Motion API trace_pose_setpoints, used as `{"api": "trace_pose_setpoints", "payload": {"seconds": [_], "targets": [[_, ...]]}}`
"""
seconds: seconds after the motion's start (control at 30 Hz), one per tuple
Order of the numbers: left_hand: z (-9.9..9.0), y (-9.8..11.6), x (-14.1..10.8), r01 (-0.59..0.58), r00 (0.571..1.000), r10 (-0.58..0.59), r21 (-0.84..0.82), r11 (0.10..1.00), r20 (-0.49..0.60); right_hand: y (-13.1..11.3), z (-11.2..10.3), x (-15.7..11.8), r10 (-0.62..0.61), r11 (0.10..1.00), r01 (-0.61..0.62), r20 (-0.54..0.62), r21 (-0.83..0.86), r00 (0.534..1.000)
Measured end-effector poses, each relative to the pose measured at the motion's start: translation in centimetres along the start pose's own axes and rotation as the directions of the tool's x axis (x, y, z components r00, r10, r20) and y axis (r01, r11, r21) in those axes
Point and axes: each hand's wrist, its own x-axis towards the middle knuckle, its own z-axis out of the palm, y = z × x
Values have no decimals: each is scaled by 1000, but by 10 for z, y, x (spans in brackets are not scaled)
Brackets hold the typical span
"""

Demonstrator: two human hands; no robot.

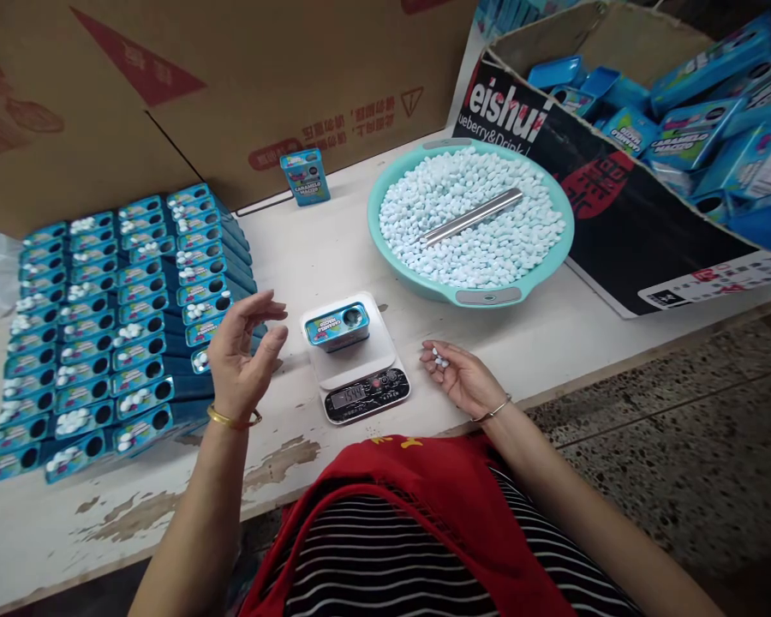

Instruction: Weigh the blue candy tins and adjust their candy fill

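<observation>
A blue candy tin (337, 326) with a round dark opening stands on the white plate of a kitchen scale (366, 403), whose display is lit. To the left of the scale my left hand (244, 351) hovers, fingers apart and holding nothing, between the scale and the rows of tins. My right hand (463, 377) lies palm up on the right of the scale, fingers curled around a few small pale candies (439, 360). Beyond it a turquoise basin (391, 264) is heaped with pale candies (424, 201), with a metal half-round scoop (472, 218) lying on top.
Rows of blue tins (142, 373) fill the table's left, some with candies on their tops. One tin (305, 177) stands alone at the back by a large cardboard box (231, 86). At right, a black printed carton (552, 171) holds many loose tins (687, 137).
</observation>
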Motion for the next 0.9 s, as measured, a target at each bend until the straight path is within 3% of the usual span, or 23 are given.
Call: {"api": "trace_pose_setpoints", "payload": {"seconds": [0.2,0.3,0.4,0.47,0.5,0.7,0.8,0.9], "targets": [[2,0,4,-7,996,3,46,999,94,0,0,-1,-3,1000,4,7,-12,1000],[4,6,9,-71,975,44,118,990,216,1,3,-2,-14,1000,14,3,-23,1000],[6,15,21,-233,880,88,262,937,466,1,7,-4,-10,1000,10,-8,-28,1000],[5,16,39,-321,817,59,367,873,574,2,11,-5,9,1000,-9,-14,-26,1000],[4,14,51,-341,814,36,427,838,580,2,13,-5,12,1000,-13,-10,-23,1000],[18,-33,163,-246,926,-57,709,661,374,4,19,-1,15,1000,-15,31,-5,999],[37,-63,211,-200,944,-79,744,637,321,3,21,-2,14,1000,-14,34,-9,999],[53,-84,241,-153,965,-72,761,631,253,2,22,-2,7,1000,-6,32,-30,999]]}}
